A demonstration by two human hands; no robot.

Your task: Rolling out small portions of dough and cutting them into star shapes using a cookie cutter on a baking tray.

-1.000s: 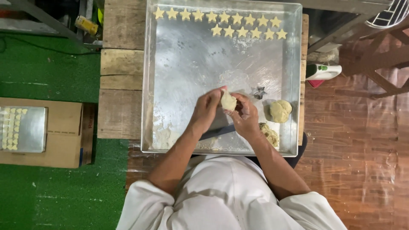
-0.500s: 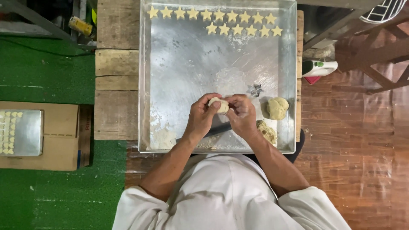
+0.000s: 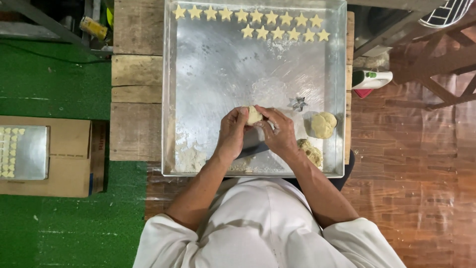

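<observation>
Pinching the dough lump (image 3: 254, 115) between them, the left hand (image 3: 232, 132) and right hand (image 3: 278, 133) had sunk lower over the metal tray (image 3: 213, 74) than a second earlier — both clenched on it. The star cutter (image 3: 298, 103) lay where it had.

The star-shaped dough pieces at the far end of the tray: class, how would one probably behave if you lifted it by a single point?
The star-shaped dough pieces look thin and flat, so one would probably sag or tear. Their narrow points seem likely to bend or break first. They match the soft dough lump that both hands hold, so fingers would probably dent them.
</observation>
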